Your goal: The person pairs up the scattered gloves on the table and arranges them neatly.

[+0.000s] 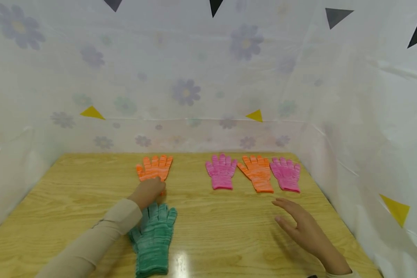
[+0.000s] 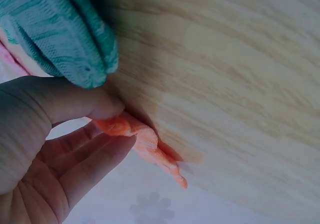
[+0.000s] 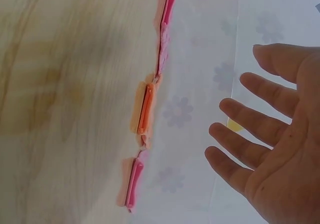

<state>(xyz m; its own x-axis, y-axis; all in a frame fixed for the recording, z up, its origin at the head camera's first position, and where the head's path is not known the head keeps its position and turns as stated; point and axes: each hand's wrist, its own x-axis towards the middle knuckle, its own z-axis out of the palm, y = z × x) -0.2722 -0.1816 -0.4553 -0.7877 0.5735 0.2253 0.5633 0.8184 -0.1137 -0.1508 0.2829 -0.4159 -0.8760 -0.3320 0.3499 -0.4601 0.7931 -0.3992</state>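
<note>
My left hand [image 1: 149,191] pinches the cuff end of an orange knit glove [image 1: 155,168] at the back left of the table. In the left wrist view, the thumb and fingers close on the orange glove [image 2: 145,137], and its far part hangs toward the table. Nearer to me lies a green glove [image 1: 154,243], partly under my left forearm; a second green layer shows at its left edge. My right hand [image 1: 305,230] hovers over the right side of the table with its fingers extended, holding nothing. In the right wrist view the right hand [image 3: 270,129] has its fingers spread.
Along the back right lie a pink glove [image 1: 222,172], another orange glove [image 1: 258,173] and another pink glove [image 1: 286,174], fingers pointing away from me. White flowered sheeting [image 1: 201,69] surrounds the wooden table [image 1: 226,231] at the back and sides.
</note>
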